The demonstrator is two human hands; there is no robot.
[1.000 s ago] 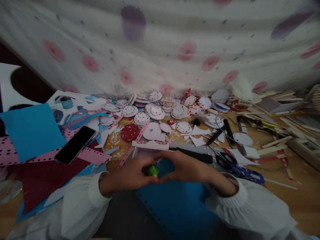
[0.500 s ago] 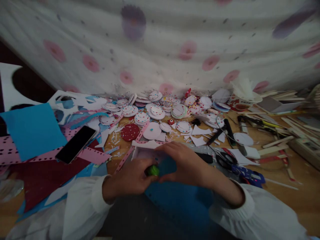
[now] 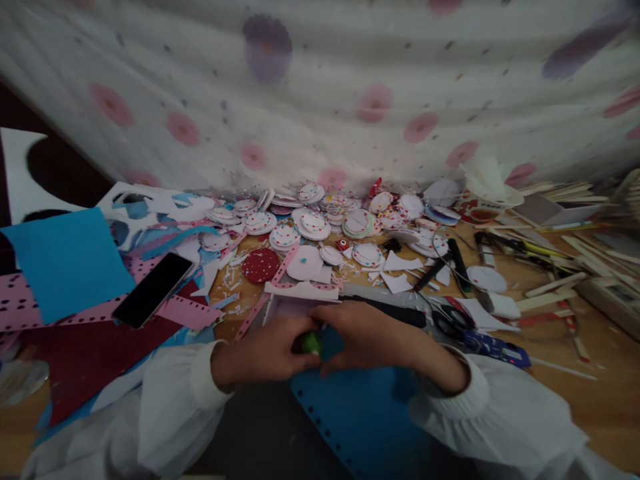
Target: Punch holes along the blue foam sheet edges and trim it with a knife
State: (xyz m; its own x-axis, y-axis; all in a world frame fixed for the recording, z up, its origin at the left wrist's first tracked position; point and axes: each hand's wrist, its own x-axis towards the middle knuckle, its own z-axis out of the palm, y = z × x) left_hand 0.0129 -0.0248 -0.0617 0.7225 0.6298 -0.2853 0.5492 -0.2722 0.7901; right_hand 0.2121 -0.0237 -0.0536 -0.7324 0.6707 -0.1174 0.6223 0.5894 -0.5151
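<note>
My left hand (image 3: 273,350) is closed around a small green object (image 3: 311,343), with thumb and fingers wrapped about it. Close by on the right, my right hand (image 3: 373,333) curves toward it, fingers bent above a piece of blue material. What its fingertips hold, if anything, is hidden. Under both hands lies a large blue sheet (image 3: 360,413) with dark dots along its edge. Just beyond them is an open white box (image 3: 290,305), partly covered by my fingers.
Decorated white discs (image 3: 313,223) crowd the back. A black phone (image 3: 153,290) and a blue square sheet (image 3: 70,260) lie left. Black-handled scissors (image 3: 453,320), a blue tool (image 3: 497,348) and wooden sticks (image 3: 555,290) lie right. A flowered curtain (image 3: 320,93) hangs behind.
My right hand has moved slightly left and down, uncovering more of the box's right side and the black object beyond it. My left hand has shifted slightly right with the green object.
</note>
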